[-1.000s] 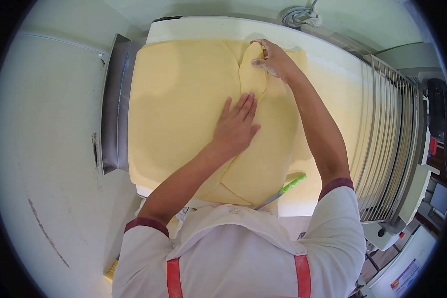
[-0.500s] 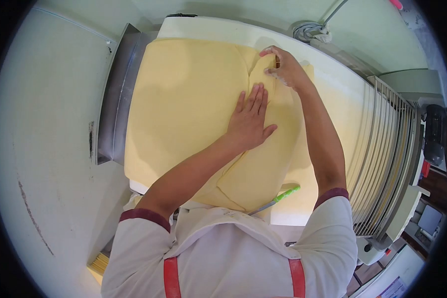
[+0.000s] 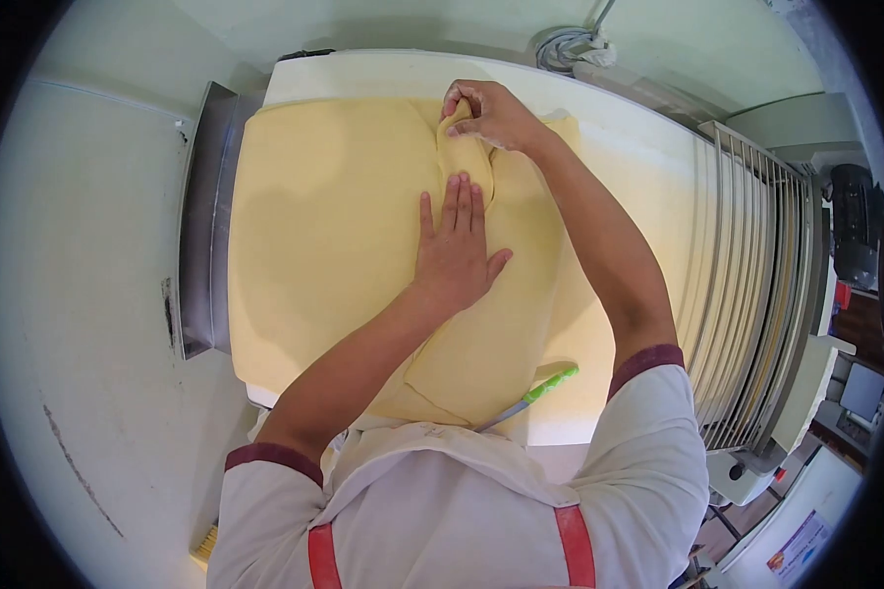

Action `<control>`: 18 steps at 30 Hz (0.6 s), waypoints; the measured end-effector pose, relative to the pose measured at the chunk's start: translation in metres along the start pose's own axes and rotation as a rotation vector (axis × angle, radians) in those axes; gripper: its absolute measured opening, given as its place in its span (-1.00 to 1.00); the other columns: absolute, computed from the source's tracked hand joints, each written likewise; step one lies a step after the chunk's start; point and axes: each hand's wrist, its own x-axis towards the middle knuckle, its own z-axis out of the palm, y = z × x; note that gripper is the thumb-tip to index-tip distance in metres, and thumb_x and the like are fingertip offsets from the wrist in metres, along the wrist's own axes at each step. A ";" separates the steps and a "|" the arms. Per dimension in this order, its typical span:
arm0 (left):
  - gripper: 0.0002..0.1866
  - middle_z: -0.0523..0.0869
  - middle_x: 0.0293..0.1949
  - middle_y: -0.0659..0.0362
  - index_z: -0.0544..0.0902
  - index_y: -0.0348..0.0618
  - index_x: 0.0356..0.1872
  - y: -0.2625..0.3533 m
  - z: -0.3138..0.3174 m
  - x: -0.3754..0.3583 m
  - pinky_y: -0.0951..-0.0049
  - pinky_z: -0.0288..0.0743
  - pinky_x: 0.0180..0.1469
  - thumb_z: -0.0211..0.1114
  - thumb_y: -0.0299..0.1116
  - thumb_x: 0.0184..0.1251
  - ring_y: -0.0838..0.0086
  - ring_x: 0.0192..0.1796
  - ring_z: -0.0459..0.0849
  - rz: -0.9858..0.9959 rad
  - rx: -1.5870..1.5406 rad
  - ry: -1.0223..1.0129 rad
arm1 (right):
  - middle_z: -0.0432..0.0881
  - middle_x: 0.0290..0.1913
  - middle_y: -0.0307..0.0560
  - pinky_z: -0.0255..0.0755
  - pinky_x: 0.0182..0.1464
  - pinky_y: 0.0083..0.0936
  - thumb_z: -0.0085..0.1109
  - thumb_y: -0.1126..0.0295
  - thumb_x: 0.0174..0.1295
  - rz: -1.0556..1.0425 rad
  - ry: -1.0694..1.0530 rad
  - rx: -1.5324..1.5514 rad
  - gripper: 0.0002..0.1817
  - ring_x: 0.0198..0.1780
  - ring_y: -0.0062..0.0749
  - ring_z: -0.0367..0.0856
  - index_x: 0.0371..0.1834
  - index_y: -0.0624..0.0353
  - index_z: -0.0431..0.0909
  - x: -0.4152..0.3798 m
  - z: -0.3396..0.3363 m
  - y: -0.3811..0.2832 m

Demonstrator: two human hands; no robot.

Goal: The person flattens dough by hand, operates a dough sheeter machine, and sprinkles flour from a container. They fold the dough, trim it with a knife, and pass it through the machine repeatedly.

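1. Right hand (image 3: 491, 116) pinching the far tip of the strip (image 3: 481, 294) on the dough (image 3: 334, 226).
2. Left hand (image 3: 452, 250) flat, open, mid-strip.
3. Strip running near-to-far; knife (image 3: 530, 396) at near end.

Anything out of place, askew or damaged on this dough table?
One thing: a green-handled knife lies at the near edge of the dough sheet, its blade partly under the dough. The folded strip pinched by the right hand looks deliberate.

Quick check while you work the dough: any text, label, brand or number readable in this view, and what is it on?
Nothing readable.
White panel at lower right: a coloured printed label, too small and blurred to read.
Dough sheet, knife, left hand and right hand: no markings visible.
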 end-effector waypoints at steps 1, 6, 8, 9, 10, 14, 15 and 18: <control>-0.09 -0.08 0.49 -0.26 -0.06 -0.52 0.44 0.000 0.000 0.000 -0.19 -0.38 0.47 -0.07 0.14 0.41 0.06 0.57 -0.20 -0.003 0.003 0.005 | 0.43 -0.43 -0.29 0.26 -0.29 -0.54 0.43 0.54 -0.05 0.015 -0.004 0.014 -0.72 -0.38 -0.57 0.32 -0.32 0.18 0.49 0.001 0.000 0.001; -0.11 -0.04 0.49 -0.22 -0.03 -0.49 0.44 0.000 -0.012 0.001 -0.17 -0.36 0.48 -0.03 0.12 0.40 0.11 0.57 -0.15 -0.025 -0.003 -0.066 | 0.43 -0.44 -0.27 0.26 -0.29 -0.54 0.44 0.51 -0.03 -0.049 0.028 -0.066 -0.71 -0.38 -0.53 0.32 -0.30 0.19 0.48 -0.007 -0.010 0.011; -0.12 -0.03 0.50 -0.18 -0.02 -0.46 0.45 0.002 -0.016 0.005 -0.14 -0.34 0.49 -0.02 0.11 0.40 0.13 0.57 -0.14 -0.015 -0.009 -0.058 | 0.44 -0.42 -0.26 0.27 -0.29 -0.53 0.43 0.50 -0.02 -0.015 0.004 -0.106 -0.70 -0.38 -0.52 0.32 -0.28 0.20 0.48 -0.009 -0.014 0.005; -0.13 -0.03 0.50 -0.16 -0.02 -0.44 0.45 0.004 -0.016 0.007 -0.13 -0.33 0.49 -0.02 0.10 0.40 0.15 0.57 -0.13 0.002 -0.011 -0.023 | 0.46 -0.41 -0.26 0.27 -0.29 -0.52 0.43 0.50 -0.02 0.006 -0.013 -0.129 -0.70 -0.38 -0.51 0.33 -0.27 0.20 0.48 -0.009 -0.016 0.002; -0.14 -0.02 0.51 -0.13 -0.01 -0.43 0.45 0.005 -0.016 0.008 -0.11 -0.32 0.50 -0.03 0.10 0.40 0.16 0.57 -0.12 0.019 -0.013 0.013 | 0.47 -0.40 -0.25 0.28 -0.29 -0.52 0.43 0.50 -0.01 0.025 -0.029 -0.152 -0.70 -0.38 -0.51 0.33 -0.27 0.21 0.48 -0.009 -0.017 0.000; -0.17 -0.01 0.51 -0.08 -0.01 -0.38 0.46 0.005 0.007 0.006 -0.03 -0.31 0.52 -0.03 0.07 0.41 0.19 0.57 -0.11 0.104 -0.103 0.035 | 0.50 -0.36 -0.23 0.31 -0.27 -0.51 0.40 0.51 0.02 0.001 -0.047 -0.164 -0.71 -0.36 -0.49 0.36 -0.25 0.23 0.47 -0.009 -0.020 0.002; -0.17 -0.01 0.52 -0.08 0.00 -0.37 0.47 0.004 0.008 0.005 -0.02 -0.31 0.52 -0.03 0.06 0.41 0.20 0.57 -0.11 0.108 -0.092 0.036 | 0.51 -0.34 -0.23 0.32 -0.25 -0.51 0.40 0.51 0.02 -0.004 -0.063 -0.162 -0.72 -0.34 -0.49 0.38 -0.25 0.23 0.47 -0.006 -0.023 0.009; -0.17 -0.01 0.51 -0.08 -0.02 -0.37 0.47 0.006 0.007 0.004 -0.01 -0.31 0.52 -0.03 0.06 0.41 0.20 0.57 -0.11 0.099 -0.071 0.019 | 0.54 -0.31 -0.20 0.36 -0.18 -0.53 0.38 0.54 0.03 0.010 -0.080 -0.128 -0.73 -0.26 -0.49 0.43 -0.24 0.25 0.48 -0.008 -0.028 0.017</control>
